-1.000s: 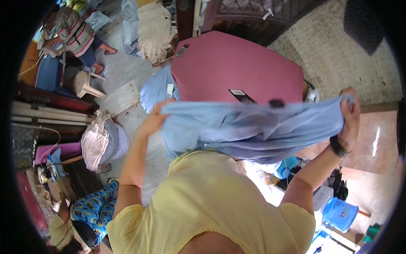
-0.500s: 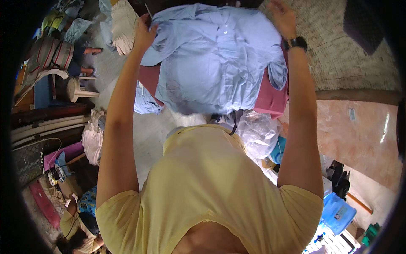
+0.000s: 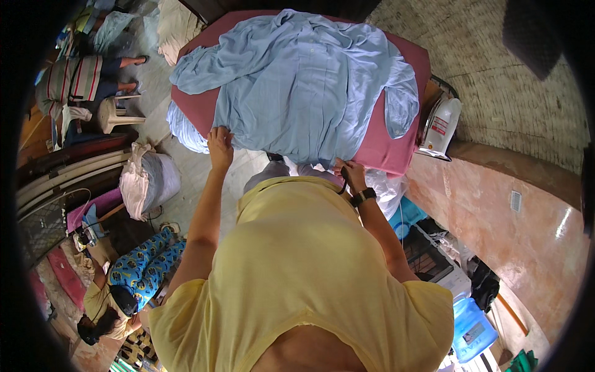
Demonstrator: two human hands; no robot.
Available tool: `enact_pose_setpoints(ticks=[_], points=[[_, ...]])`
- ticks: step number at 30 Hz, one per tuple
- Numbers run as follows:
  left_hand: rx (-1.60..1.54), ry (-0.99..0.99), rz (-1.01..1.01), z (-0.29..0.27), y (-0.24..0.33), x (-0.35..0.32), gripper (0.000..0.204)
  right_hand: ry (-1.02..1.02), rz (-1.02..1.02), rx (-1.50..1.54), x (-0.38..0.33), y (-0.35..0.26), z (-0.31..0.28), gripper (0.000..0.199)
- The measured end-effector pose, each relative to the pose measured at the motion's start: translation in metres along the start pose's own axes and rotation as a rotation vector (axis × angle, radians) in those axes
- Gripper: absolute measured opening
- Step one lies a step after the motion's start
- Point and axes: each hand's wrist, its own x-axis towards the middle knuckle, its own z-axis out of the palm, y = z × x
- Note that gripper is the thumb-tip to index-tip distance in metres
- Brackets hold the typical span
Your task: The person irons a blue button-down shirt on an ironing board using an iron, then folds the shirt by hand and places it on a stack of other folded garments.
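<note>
A light blue long-sleeved button-up shirt (image 3: 282, 93) lies spread over a maroon padded ironing table (image 3: 387, 149), its hem toward me and its sleeves out to both sides. My left hand (image 3: 220, 147) is closed on the hem's left corner at the near edge. At the right end of the hem, my right hand (image 3: 352, 176), with a dark watch on the wrist, pinches the cloth. To the right of the table stands a white iron (image 3: 441, 127), apart from both hands.
More pale blue cloth (image 3: 186, 131) hangs below the table's left side. A stuffed cloth bundle (image 3: 145, 183) and a cream plastic stool (image 3: 114, 116) are on the left floor. Another person sits at the lower left (image 3: 118, 297), and one stands at the upper left (image 3: 80, 79). A tiled wall (image 3: 489, 186) bounds the right.
Both hands have come from the shirt's far shoulders back toward me to its near hem. The shirt, lifted and moving before, now lies flatter on the table. The iron has come into view.
</note>
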Motion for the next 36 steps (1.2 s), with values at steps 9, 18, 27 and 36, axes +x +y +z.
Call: enact_pose_setpoints(ticks=[9,18,27,36], points=[[-0.528,0.322,-0.101,-0.047,-0.031,0.157,0.024,0.275,-0.468,-0.023,0.077,-0.169,-0.103,0.024],[-0.287,-0.135,0.319,-0.05,0.029,0.114,0.045,0.168,-0.971,-0.771,0.032,-0.147,-0.027,0.039],[-0.217,-0.403,0.124,-0.006,-0.007,0.103,0.023,0.646,-1.069,-0.935,0.095,-0.124,-0.019,0.035],[-0.392,-0.178,0.195,-0.005,-0.016,0.09,0.017,0.64,-0.664,-0.798,0.13,-0.124,-0.027,0.024]])
